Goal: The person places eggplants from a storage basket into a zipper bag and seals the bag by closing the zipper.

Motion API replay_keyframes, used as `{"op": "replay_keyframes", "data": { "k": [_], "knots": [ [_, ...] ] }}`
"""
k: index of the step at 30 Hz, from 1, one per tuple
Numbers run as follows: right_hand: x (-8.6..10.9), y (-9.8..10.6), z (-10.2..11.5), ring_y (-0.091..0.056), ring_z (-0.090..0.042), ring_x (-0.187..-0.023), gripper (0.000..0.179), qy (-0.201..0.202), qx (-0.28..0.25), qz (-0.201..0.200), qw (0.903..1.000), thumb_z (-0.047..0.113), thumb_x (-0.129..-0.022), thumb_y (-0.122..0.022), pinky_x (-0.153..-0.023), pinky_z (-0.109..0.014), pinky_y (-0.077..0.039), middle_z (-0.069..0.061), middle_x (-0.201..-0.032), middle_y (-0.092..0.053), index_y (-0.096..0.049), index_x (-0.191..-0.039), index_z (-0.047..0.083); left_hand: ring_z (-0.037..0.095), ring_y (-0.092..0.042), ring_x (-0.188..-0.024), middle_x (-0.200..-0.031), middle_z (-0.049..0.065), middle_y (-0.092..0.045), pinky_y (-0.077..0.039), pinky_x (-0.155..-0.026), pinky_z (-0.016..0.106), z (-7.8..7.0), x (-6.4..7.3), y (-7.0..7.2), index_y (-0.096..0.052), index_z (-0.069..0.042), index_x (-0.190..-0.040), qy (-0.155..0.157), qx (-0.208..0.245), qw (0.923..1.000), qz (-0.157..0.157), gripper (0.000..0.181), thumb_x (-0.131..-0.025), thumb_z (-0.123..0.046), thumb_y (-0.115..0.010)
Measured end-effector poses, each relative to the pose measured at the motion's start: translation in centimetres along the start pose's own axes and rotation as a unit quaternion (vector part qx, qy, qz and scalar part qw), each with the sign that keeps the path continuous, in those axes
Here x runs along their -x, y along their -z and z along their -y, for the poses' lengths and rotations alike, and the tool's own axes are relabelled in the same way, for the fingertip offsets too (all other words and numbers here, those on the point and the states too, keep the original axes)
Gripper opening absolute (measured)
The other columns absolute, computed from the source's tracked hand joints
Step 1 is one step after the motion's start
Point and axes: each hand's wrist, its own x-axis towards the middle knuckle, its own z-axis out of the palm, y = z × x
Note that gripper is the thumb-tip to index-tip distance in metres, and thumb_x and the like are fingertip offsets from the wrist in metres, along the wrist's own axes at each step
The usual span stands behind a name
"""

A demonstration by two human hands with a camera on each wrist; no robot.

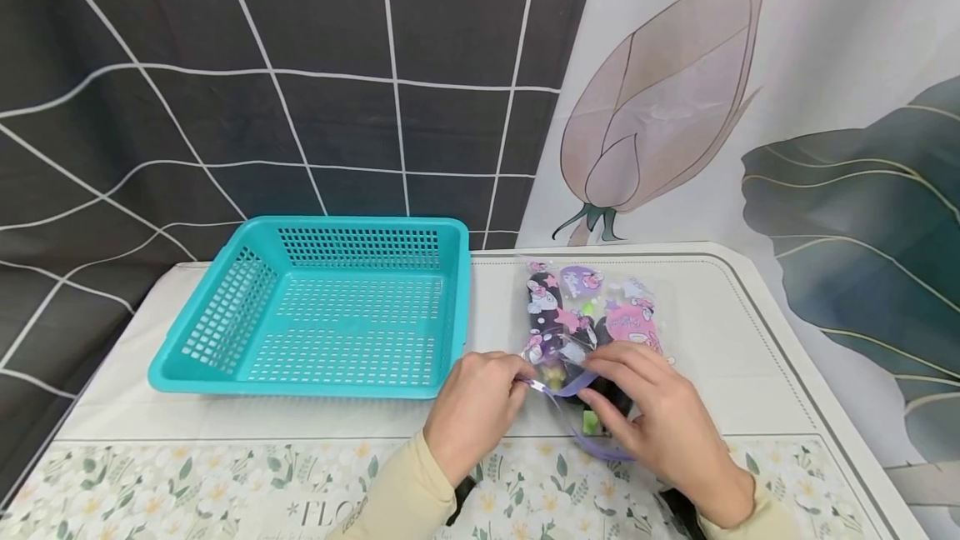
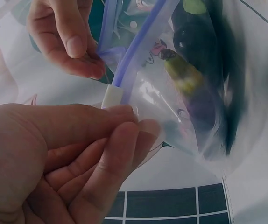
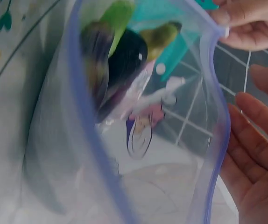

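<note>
A clear zip bag (image 1: pixel 570 319) with pink, purple and black cartoon prints lies on the table, its purple-edged mouth parted towards me. My left hand (image 1: pixel 480 402) pinches the mouth's left corner beside the white slider (image 2: pixel 112 97). At the other side of the opening is my right hand (image 1: pixel 663 407), fingers extended and touching the purple zip edge (image 3: pixel 223 126) from outside. Through the plastic show a glossy dark, eggplant-like piece (image 3: pixel 128 53), a bright green piece (image 3: pixel 118 18) and a yellow-green one with a dark tip (image 3: pixel 159 41). The prints hide part of the contents.
To the left of the bag stands a turquoise perforated basket (image 1: pixel 459 315). A floral cloth strip (image 1: pixel 225 482) runs along the front of the white table (image 1: pixel 735 332). Behind rise a dark grid-patterned curtain (image 1: pixel 330 107) and a white flower-printed one (image 1: pixel 825 48).
</note>
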Motion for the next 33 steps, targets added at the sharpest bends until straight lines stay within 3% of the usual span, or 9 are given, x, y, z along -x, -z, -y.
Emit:
{"op": "replay_keyframes", "data": {
  "k": [8,14,22,33],
  "knots": [
    [0.1,-1.1,0.9,-0.067,-0.024,-0.098,0.037,0.039,-0.001,-0.022,0.9990,0.038,-0.102,-0.058,-0.105,-0.021,-0.040,-0.003,-0.107,-0.072,-0.075,-0.109,0.006,-0.002,-0.062,-0.063,-0.076,-0.006,-0.074,-0.047,-0.058,0.011,-0.2,-0.1,0.2,-0.078,-0.013,-0.082,-0.007,0.013,0.9998,-0.013,0.005,-0.083,-0.009,-0.079],
    [0.4,-1.6,1.3,-0.068,-0.023,-0.097,0.036,0.043,0.004,-0.014,0.9990,0.036,-0.104,-0.054,-0.100,-0.024,-0.044,-0.002,-0.108,-0.073,-0.075,-0.110,0.007,-0.002,-0.062,-0.063,-0.073,-0.007,-0.073,-0.046,-0.059,0.010,-0.5,0.0,0.4,-0.077,-0.014,-0.080,-0.015,0.027,0.9995,-0.001,0.007,-0.083,-0.008,-0.078],
    [0.7,-2.2,1.5,-0.069,-0.019,-0.091,0.033,0.053,-0.002,-0.019,0.9984,0.032,-0.104,-0.054,-0.084,-0.029,-0.053,0.000,-0.101,-0.073,-0.076,-0.101,0.008,-0.003,-0.063,-0.065,-0.073,-0.007,-0.073,-0.047,-0.060,0.009,-0.7,0.1,0.3,-0.077,-0.014,-0.080,-0.022,0.038,0.9990,0.001,0.007,-0.082,-0.007,-0.076],
    [1.0,-2.6,1.4,-0.067,-0.016,-0.088,0.031,0.048,-0.024,-0.011,0.9985,0.031,-0.104,-0.055,-0.083,-0.023,-0.052,0.001,-0.097,-0.072,-0.076,-0.100,0.009,-0.006,-0.056,-0.061,-0.077,-0.007,-0.073,-0.043,-0.057,0.008,-0.7,0.2,0.4,-0.079,-0.014,-0.086,-0.053,0.050,0.9966,0.039,0.004,-0.085,-0.011,-0.075]
  ]
}}
